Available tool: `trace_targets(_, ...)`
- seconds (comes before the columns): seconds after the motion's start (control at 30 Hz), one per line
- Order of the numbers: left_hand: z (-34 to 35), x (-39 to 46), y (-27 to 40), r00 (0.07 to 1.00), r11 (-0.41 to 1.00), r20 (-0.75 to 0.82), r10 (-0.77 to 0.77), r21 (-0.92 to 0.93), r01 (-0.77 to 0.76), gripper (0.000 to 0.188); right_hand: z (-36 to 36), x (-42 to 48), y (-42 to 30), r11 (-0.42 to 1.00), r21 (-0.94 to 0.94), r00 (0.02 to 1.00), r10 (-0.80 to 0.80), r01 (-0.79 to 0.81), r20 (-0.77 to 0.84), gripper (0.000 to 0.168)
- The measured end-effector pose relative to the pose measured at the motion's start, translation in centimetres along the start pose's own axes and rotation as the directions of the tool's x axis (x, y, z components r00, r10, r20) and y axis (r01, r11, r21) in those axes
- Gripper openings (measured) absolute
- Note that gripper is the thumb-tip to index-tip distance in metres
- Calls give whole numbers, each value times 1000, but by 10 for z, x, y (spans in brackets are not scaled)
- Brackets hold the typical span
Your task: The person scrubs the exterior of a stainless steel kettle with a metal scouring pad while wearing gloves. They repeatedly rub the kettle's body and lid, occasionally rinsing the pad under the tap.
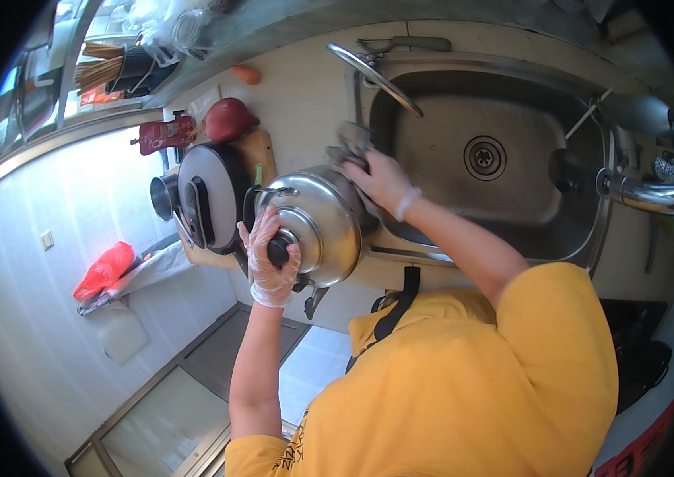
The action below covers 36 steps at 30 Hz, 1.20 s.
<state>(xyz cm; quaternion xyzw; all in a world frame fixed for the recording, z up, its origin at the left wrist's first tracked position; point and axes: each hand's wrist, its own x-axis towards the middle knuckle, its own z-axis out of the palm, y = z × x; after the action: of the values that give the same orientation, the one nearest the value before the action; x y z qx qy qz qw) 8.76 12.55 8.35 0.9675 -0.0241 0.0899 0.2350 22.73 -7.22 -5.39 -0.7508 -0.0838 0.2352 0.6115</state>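
Note:
A stainless steel lidded pot stands tilted in view at the counter's edge, left of the sink. My left hand, in a clear plastic glove, grips the black knob of its lid. My right hand, also gloved, holds a crumpled grey cloth beside the pot's far side, near the sink's left rim. The cloth is blurred. Left of the pot, a black pan with a pale lid rests by a wooden cutting board.
The steel sink with its curved faucet lies to the right. A knife with a grey-green handle is behind it. A red onion, a carrot piece, a red pouch and a small metal pot are at the left.

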Motion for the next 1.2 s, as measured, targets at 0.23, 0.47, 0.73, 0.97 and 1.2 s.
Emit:
trace_targets(0.23, 1, 2, -2, 1000, 1000, 5, -7, -27, 7, 40, -5, -117, 15, 972, 217, 995, 99, -95, -9, 41)
trace_targets(0.47, 1, -1, -4, 1000, 1000, -1, -14, 1, 14, 42, -26, -10, -65, 938, 22, 920, -343, 345, 189, 39)
trace_targets(0.73, -1, 3, -2, 1000, 999, -17, 21, 38, -20, 41, 84, 133, -86, 802, -233, 702, -293, 550, 649, 25)
trace_targets(0.97, -6, 1, 4, 998, 998, 7, -55, 19, 55, 46, 69, 141, -64, 740, -481, 818, -161, 470, 552, 27)
trace_targets(1.2, -4, 6, 5, 999, 999, -31, -33, -8, 33, 49, 84, 196, -69, 776, -569, 957, -276, 274, 84, 26)
